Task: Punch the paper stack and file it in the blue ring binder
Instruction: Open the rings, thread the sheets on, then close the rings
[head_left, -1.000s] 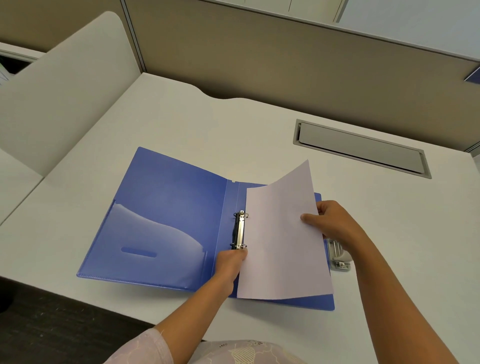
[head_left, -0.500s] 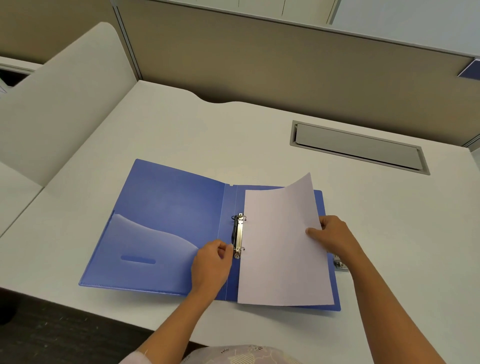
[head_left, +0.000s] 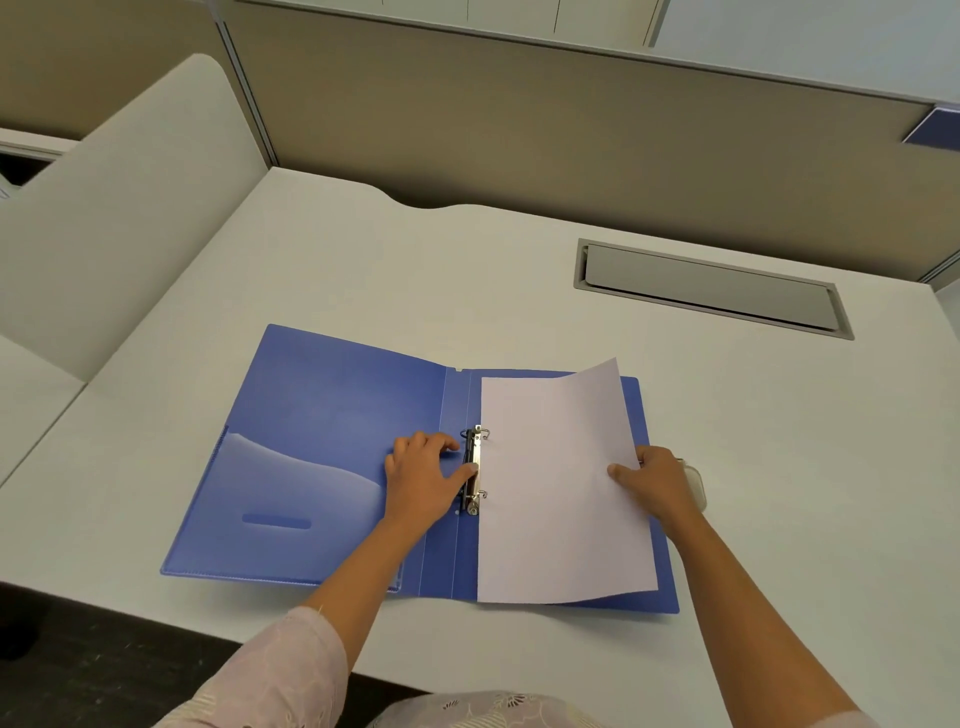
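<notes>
The blue ring binder (head_left: 332, 415) lies open on the white desk, with its metal ring mechanism (head_left: 472, 470) along the spine. A white paper stack (head_left: 556, 499) rests on the binder's right half, its left edge at the rings and its far right corner curled up. My left hand (head_left: 423, 480) rests on the inner left cover, thumb pressing on the ring mechanism. My right hand (head_left: 654, 480) pinches the paper's right edge. The hole punch (head_left: 696, 486) is mostly hidden behind my right hand.
A grey cable hatch (head_left: 711, 288) is set into the desk (head_left: 467, 270) at the back right. Beige partition walls (head_left: 571, 135) close the back, and a white divider panel (head_left: 119, 218) stands on the left. The desk's front edge runs just below the binder.
My left hand moved from the paper's lower left corner onto the left cover, thumb now on the rings. The paper has come down flatter on the right half.
</notes>
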